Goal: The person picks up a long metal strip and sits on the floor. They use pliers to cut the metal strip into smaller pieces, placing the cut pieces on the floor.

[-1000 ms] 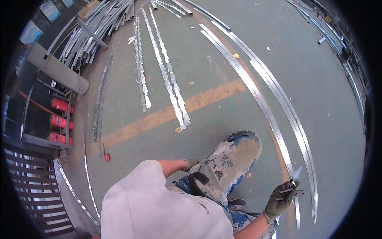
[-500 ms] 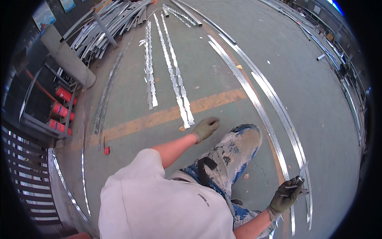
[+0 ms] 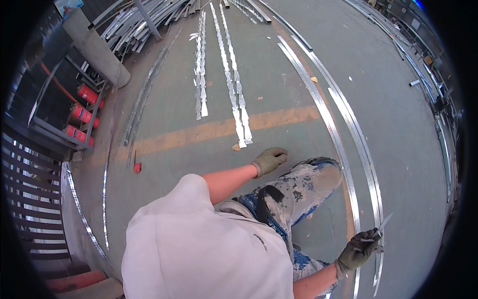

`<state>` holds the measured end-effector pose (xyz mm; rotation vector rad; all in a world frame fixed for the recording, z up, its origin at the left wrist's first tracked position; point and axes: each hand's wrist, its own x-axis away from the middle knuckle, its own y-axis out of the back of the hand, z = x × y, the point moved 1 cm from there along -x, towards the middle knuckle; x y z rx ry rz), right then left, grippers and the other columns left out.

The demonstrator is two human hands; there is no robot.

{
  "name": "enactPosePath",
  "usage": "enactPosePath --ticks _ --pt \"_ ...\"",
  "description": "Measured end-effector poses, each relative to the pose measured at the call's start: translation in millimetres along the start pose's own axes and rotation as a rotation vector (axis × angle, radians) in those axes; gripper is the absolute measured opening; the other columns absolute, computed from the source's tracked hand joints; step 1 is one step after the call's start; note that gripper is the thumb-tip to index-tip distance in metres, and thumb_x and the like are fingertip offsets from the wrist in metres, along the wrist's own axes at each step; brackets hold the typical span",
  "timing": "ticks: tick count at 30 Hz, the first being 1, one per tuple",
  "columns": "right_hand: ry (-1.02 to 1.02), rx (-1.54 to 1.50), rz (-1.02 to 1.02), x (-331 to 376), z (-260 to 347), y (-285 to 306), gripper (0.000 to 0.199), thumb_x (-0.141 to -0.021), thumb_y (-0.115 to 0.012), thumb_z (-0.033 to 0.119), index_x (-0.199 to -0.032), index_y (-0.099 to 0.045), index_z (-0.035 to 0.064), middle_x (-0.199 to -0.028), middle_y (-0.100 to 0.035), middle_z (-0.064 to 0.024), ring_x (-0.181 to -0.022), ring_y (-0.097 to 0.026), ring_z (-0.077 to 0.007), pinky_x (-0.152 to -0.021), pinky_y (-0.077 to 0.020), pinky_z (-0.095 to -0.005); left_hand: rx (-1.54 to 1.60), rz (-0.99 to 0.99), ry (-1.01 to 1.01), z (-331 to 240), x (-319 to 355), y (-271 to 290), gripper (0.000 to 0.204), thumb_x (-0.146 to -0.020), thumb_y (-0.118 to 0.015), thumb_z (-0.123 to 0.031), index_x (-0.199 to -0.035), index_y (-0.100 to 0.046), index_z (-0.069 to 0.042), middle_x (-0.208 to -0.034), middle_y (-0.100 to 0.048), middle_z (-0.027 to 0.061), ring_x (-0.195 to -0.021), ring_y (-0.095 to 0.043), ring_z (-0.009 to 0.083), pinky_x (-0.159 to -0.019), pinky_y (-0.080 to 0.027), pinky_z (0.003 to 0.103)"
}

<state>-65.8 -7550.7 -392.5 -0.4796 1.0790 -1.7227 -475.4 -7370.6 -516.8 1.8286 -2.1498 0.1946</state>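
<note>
My left hand point(image 3: 270, 162), in an olive work glove, hovers above the floor past my bent knee. Its fingers are curled together, and nothing shows in them. The near ends of two crinkled silvery metal strips point(image 3: 236, 92) lie just beyond it, not touching. Off to the right, my gloved right hand point(image 3: 354, 255) is closed round a pointed metal blade-like piece point(image 3: 385, 223), whose tip sticks up past the fingers. Most of this piece is hidden in the fist, so its exact kind is unclear. Long flat metal strips point(image 3: 328, 117) run on the floor beside and beneath this hand.
Further crinkled strips point(image 3: 200, 65) lie left of the middle pair. A red tape measure point(image 3: 137, 168) is on the floor at left. Red cylinders point(image 3: 80, 113) stand in a rack by a concrete pillar point(image 3: 97, 47). Metal profiles point(image 3: 134, 32) are heaped at the far left.
The whole view has shifted, with floor things now further right and higher. My left hand's fingers look more curled. The blade-like piece in my right hand now leans further right.
</note>
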Motion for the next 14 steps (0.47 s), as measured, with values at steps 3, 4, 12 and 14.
enactPosePath --ticks 3,4,12,14 --pt "-0.056 -0.047 0.047 14.1 6.0 -8.2 0.03 -0.105 -0.049 0.008 -0.13 -0.058 -0.0042 -0.123 -0.064 -0.014 -0.112 -0.062 -0.0228 -0.098 -0.0521 -0.0356 -0.004 0.036 0.019 22.9 3.0 7.5 0.045 -0.098 -0.063 -0.031 -0.133 -0.063 -0.003 -0.118 -0.07 0.0102 -0.103 -0.067 0.0164 -0.092 -0.052 0.031" --pt "-0.034 -0.017 0.007 24.0 15.0 -15.0 0.03 -0.105 -0.05 0.01 -0.13 -0.058 -0.0032 -0.121 -0.064 -0.0131 -0.11 -0.063 -0.0224 -0.097 -0.052 -0.0353 -0.131 0.08 -0.03 20.5 0.8 6.1 0.045 -0.097 -0.065 -0.031 -0.132 -0.064 -0.004 -0.116 -0.071 0.008 -0.103 -0.067 0.016 -0.093 -0.053 0.032" --pt "0.061 -0.074 -0.209 -4.3 -32.2 -38.4 0.031 -0.105 -0.056 0.023 -0.129 -0.061 0.0039 -0.113 -0.067 -0.0076 -0.097 -0.067 -0.0207 -0.083 -0.055 -0.0355 -0.056 0.144 0.332 29.7 43.9 30.2 0.046 -0.097 -0.066 -0.034 -0.13 -0.065 -0.003 -0.105 -0.07 0.0059 -0.089 -0.065 0.0135 -0.08 -0.054 0.029" --pt "0.057 -0.139 -0.393 -3.3 -33.1 -41.8 0.031 -0.103 -0.061 0.024 -0.127 -0.061 0.006 -0.111 -0.067 -0.0056 -0.089 -0.072 -0.023 -0.074 -0.0617 -0.0366 0.019 0.333 0.394 42.3 26.2 19.3 0.05 -0.098 -0.063 -0.032 -0.139 -0.057 -0.004 -0.121 -0.066 0.0102 -0.103 -0.066 0.0184 -0.086 -0.056 0.033"
